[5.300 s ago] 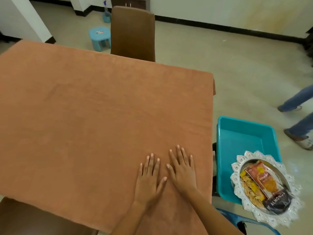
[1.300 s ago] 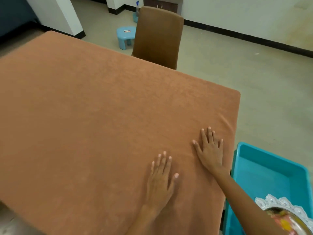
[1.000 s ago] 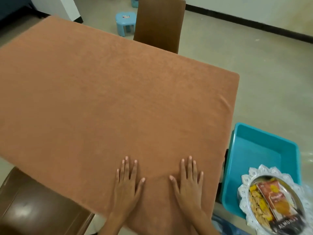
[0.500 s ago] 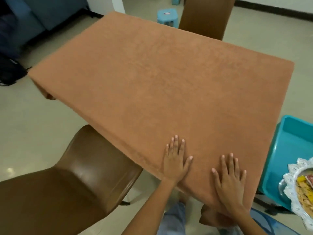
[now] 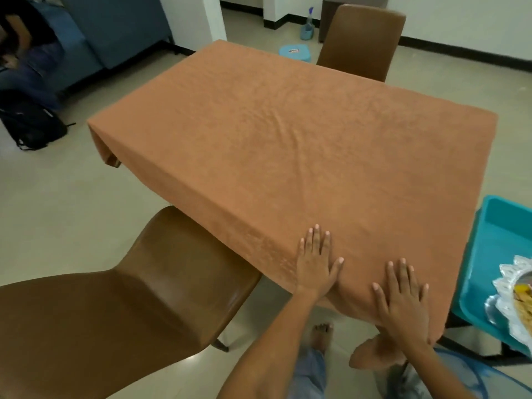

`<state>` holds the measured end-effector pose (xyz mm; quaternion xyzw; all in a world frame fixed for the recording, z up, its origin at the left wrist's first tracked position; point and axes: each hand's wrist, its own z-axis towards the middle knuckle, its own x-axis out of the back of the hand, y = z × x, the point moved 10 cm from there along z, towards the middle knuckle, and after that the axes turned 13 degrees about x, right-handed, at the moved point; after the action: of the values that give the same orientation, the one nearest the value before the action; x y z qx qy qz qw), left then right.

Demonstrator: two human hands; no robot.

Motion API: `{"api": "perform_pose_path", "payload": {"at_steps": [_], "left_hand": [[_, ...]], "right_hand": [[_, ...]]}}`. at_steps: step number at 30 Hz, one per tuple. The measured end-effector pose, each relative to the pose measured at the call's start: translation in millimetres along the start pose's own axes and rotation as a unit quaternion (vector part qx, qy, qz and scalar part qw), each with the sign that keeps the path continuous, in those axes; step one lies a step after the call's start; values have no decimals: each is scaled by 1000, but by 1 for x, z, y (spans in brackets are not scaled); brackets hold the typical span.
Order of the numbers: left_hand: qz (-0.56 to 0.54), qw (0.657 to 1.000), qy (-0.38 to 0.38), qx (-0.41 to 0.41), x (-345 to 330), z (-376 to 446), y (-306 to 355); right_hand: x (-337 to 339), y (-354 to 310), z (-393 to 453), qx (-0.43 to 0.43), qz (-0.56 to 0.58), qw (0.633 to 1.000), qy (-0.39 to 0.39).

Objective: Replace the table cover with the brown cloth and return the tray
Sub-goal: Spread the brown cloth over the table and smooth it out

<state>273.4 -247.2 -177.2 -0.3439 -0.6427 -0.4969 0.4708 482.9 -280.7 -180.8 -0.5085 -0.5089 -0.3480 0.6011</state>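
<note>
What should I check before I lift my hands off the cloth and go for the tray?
1. Brown cloth covers the whole tabletop: ok, no bare table shows.
2. Cloth lies smooth: not ok, creases run across the middle.
3. Left hand and right hand hold nothing: ok, both press flat near the near corner.
4. Tray within sight: ok, it rests on the teal tub at the right, only partly in frame.
5. Tray contents secure: cannot tell, mostly cut off.
6. Spot on the cloth for the tray: ok, nothing lies on it.
</note>
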Motion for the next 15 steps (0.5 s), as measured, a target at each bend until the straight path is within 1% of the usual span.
{"api": "perform_pose_path", "payload": {"at_steps": [5,10,12,15], "left_hand": [[-6,999,-33,-6,-2,-11,-3],[-10,999,-38,-31,-2,-12,1],[1,997,-64,-41,-7,-12,3],[16,997,-69,-33,-5,-9,3]], "right_hand": [[0,-6,-13,1,-12,1000,-2],[2,-7,-15,7,-4,1000,1],[3,-6,-14,8,-3,1000,5],[5,-6,-10,13,-5,1000,6]]}}
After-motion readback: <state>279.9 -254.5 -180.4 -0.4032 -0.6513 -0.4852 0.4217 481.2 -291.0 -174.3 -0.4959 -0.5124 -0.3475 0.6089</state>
